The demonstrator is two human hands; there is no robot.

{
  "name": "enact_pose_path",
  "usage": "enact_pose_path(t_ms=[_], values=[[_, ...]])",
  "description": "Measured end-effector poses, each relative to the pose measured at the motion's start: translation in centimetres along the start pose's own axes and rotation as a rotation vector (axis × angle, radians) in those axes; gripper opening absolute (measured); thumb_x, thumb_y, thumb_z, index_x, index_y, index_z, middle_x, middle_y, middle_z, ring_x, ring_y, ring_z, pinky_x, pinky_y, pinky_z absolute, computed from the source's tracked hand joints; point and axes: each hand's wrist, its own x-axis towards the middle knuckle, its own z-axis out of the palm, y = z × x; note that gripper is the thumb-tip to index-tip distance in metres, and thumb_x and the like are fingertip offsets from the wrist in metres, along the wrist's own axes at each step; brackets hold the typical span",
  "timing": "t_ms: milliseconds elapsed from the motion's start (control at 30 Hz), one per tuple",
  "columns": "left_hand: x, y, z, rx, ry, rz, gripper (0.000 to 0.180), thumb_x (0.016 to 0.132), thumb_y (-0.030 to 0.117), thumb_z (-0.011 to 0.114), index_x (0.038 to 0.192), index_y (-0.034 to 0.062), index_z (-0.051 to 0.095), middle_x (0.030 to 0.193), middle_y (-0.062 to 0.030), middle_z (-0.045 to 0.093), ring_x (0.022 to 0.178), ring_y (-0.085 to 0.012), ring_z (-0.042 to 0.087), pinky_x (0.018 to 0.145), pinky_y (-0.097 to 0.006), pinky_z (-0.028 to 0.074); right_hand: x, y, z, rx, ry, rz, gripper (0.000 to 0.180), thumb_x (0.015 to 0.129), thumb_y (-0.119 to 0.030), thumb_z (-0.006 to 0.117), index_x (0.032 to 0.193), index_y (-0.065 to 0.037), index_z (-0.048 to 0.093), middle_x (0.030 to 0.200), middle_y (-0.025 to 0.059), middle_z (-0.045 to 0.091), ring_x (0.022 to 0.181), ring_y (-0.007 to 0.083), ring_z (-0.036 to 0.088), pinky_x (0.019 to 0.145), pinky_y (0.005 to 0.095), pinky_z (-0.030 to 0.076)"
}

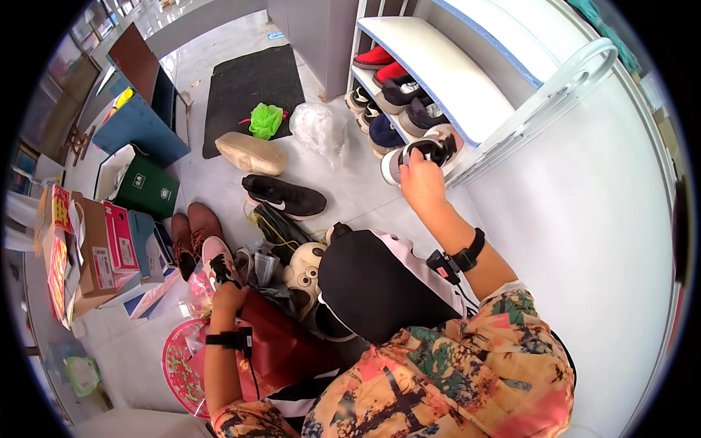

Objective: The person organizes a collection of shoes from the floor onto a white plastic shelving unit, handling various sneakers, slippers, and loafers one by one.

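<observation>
My right hand [423,181] reaches forward to the shoe rack [438,51]. Its fingers close on a grey-and-white sneaker [393,168] with dark laces, at the near end of the lower shelf. A pinkish shoe [447,139] sits just behind that one. Lower left, my left hand [230,298] is closed on the heel end of a pink sneaker [217,257] with a dark patterned side, its toe pointing away from me. Brown lace-up boots [203,223] stand right beside it. A dark red bag [281,336] lies under my left wrist.
Several red and dark shoes [401,91] fill the rack's lower levels. On the floor are a black sneaker [285,197], a beige bundle [252,153], a clear plastic bag [320,131] and a green bag [266,120] on a dark mat [252,80]. Shoe boxes [95,252] stand left.
</observation>
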Motion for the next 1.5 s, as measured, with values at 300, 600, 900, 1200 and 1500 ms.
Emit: enact_pose_path(t_ms=[300, 600, 900, 1200, 1500], values=[[0.5, 0.5, -1.0, -0.041, -0.158, -0.029, 0.051, 0.074, 0.045, 0.062, 0.089, -0.0039, 0.064, 0.094, -0.0252, 0.063, 0.092, -0.0382, 0.06, 0.081, -0.044, 0.048, 5.9, 4.1, 1.1, -0.328, -0.038, 0.176, 0.033, 0.081, -0.008, 0.052, 0.104, 0.015, 0.047, 0.08, 0.022, 0.065, 0.075, 0.0304, 0.067, 0.065, 0.036, 0.054], [-0.3, -0.2, -0.9, -0.004, -0.083, -0.048, 0.045, 0.076, 0.041, 0.062, 0.088, -0.0029, 0.065, 0.093, -0.0239, 0.063, 0.092, -0.0372, 0.061, 0.08, -0.043, 0.048, 8.5, 5.0, 1.9, -0.335, -0.174, 0.357, 0.028, 0.086, -0.015, 0.046, 0.104, 0.005, 0.054, 0.096, 0.022, 0.064, 0.092, 0.0324, 0.064, 0.079, 0.0396, 0.051], [-0.7, -2.0, -3.0, 0.122, 0.052, -0.048, 0.038, 0.076, 0.034, 0.062, 0.089, -0.0015, 0.065, 0.093, -0.0222, 0.063, 0.09, -0.0366, 0.061, 0.078, -0.043, 0.049, 8.8, 5.3, 2.5, -0.425, -0.147, 0.254, 0.027, 0.087, -0.012, 0.047, 0.104, 0.009, 0.051, 0.09, 0.0205, 0.066, 0.084, 0.0286, 0.067, 0.071, 0.0359, 0.054], [-4.9, 0.1, -13.6, 0.218, 0.314, 0.01, 0.03, 0.079, 0.03, 0.052, 0.085, 0.001, 0.059, 0.084, -0.0229, 0.063, 0.082, -0.0391, 0.06, 0.072, -0.048, 0.046, 8.2, 5.7, 1.3, -0.459, -0.229, 0.188, 0.03, 0.084, -0.009, 0.049, 0.106, 0.011, 0.052, 0.09, 0.0201, 0.066, 0.084, 0.0291, 0.067, 0.072, 0.0368, 0.054], [-4.9, 2.8, -15.3, 0.133, 0.472, 0.121, 0.026, 0.081, 0.026, 0.056, 0.08, 0.0003, 0.052, 0.078, -0.0241, 0.06, 0.077, -0.0424, 0.057, 0.067, -0.05, 0.044, 8.5, 5.8, 2.5, -0.456, -0.232, 0.134, 0.03, 0.084, -0.006, 0.048, 0.109, 0.01, 0.051, 0.086, 0.0203, 0.066, 0.079, 0.0297, 0.067, 0.068, 0.0362, 0.054]])
